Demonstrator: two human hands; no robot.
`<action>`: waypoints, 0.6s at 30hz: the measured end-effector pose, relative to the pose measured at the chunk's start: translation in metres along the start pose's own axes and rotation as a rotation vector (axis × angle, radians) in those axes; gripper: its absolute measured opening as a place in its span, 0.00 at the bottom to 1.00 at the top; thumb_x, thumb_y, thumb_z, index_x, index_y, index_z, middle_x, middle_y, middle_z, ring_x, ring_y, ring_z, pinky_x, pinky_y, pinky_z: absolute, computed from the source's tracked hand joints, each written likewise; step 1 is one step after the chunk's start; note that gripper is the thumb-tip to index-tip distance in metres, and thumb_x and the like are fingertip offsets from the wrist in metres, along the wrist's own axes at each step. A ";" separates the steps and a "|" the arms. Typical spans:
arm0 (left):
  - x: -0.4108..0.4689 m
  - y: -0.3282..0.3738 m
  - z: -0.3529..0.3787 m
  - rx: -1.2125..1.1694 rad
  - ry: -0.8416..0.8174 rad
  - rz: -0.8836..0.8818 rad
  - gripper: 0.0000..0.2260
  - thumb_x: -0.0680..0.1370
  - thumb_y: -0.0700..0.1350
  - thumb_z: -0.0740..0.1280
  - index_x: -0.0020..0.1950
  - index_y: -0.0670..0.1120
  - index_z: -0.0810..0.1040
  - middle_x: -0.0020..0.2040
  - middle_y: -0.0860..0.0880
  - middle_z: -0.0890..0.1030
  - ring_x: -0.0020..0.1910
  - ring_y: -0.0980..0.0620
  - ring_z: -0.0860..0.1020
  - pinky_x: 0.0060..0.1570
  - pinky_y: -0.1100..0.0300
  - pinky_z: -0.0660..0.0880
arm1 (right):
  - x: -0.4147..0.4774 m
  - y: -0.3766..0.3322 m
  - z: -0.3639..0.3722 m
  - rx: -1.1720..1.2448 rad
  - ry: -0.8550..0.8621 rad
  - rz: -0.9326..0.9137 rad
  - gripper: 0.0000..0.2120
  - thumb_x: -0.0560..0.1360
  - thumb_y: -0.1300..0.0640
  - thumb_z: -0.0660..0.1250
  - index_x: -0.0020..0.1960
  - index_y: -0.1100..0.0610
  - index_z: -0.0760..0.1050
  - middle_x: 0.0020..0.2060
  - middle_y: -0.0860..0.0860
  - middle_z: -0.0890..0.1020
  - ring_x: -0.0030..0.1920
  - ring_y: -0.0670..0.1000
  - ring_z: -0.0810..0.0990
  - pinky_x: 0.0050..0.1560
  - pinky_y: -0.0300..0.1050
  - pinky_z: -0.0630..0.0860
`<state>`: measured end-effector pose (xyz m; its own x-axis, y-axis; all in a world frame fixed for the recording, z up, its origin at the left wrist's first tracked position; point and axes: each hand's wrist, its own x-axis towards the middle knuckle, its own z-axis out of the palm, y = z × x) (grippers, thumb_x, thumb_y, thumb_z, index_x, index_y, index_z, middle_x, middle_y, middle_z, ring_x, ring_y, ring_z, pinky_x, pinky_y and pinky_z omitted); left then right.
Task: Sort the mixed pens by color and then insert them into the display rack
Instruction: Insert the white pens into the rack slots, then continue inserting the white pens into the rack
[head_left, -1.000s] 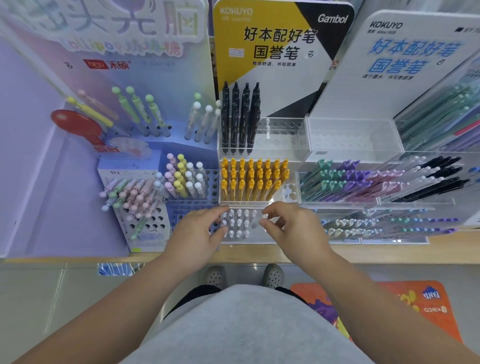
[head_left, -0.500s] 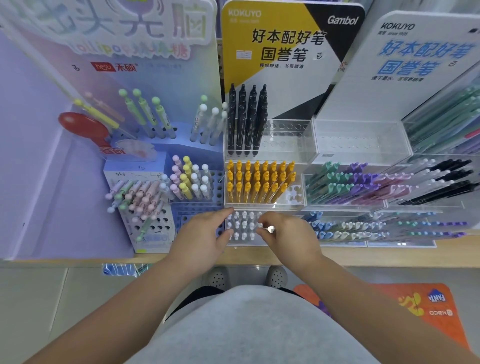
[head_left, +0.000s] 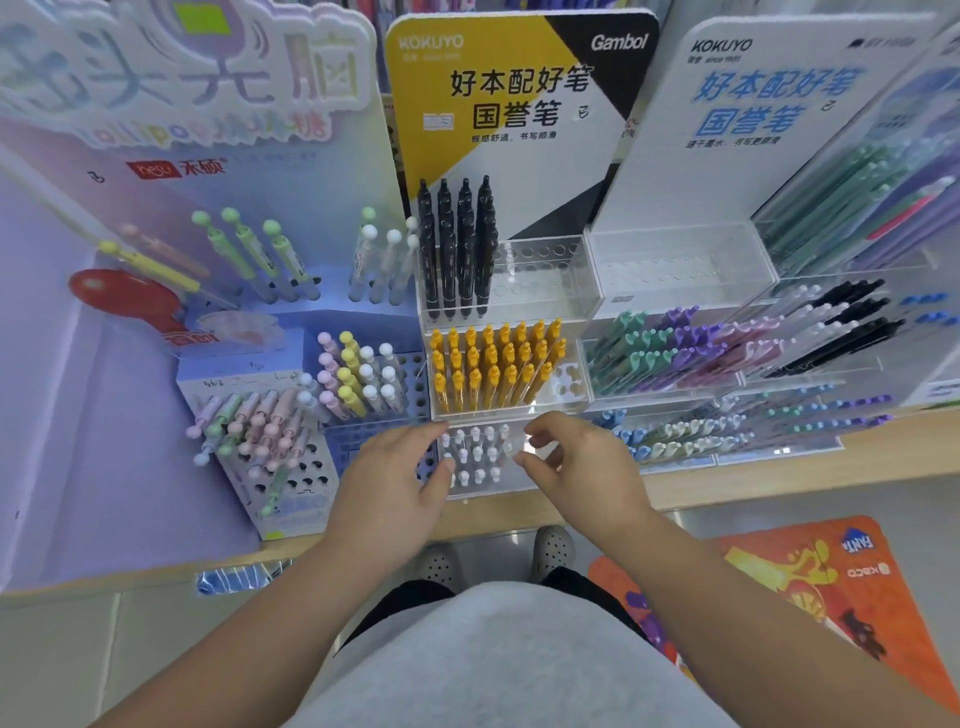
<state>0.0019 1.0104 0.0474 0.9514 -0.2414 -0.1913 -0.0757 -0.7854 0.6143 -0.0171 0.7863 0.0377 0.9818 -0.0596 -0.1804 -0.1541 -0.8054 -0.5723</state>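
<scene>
White pens (head_left: 475, 453) stand upright; left hand (head_left: 396, 480) relaxed beside, right hand (head_left: 579, 462) pinches one.

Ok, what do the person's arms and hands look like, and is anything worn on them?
Both forearms are bare as far as the frame edge, with no sleeves in view. The left grip and right grip are ungloved hands; no ring, watch or bracelet shows. Below them the person wears a grey top and light perforated clogs.
</scene>
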 end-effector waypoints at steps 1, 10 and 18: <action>-0.002 0.002 -0.002 0.000 0.028 0.041 0.17 0.79 0.51 0.67 0.67 0.51 0.78 0.61 0.51 0.80 0.63 0.49 0.74 0.60 0.56 0.69 | -0.006 0.002 -0.006 0.041 0.028 0.034 0.12 0.75 0.47 0.72 0.57 0.49 0.79 0.47 0.41 0.82 0.39 0.41 0.80 0.41 0.40 0.76; 0.019 0.093 0.039 -0.107 -0.336 0.464 0.09 0.78 0.50 0.69 0.58 0.56 0.78 0.52 0.60 0.77 0.52 0.63 0.74 0.52 0.65 0.71 | -0.137 0.070 -0.064 0.177 0.348 0.416 0.06 0.74 0.52 0.74 0.49 0.48 0.81 0.37 0.37 0.80 0.37 0.41 0.79 0.38 0.37 0.73; 0.008 0.233 0.147 -0.098 -0.662 0.570 0.05 0.77 0.48 0.71 0.52 0.56 0.79 0.45 0.57 0.80 0.44 0.58 0.77 0.47 0.64 0.73 | -0.308 0.159 -0.065 0.223 0.365 0.805 0.05 0.73 0.48 0.74 0.46 0.47 0.80 0.36 0.37 0.80 0.34 0.43 0.78 0.38 0.41 0.75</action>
<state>-0.0519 0.7422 0.0763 0.4054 -0.8868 -0.2218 -0.4315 -0.3996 0.8088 -0.3366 0.6382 0.0547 0.5362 -0.7683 -0.3496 -0.7889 -0.3087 -0.5314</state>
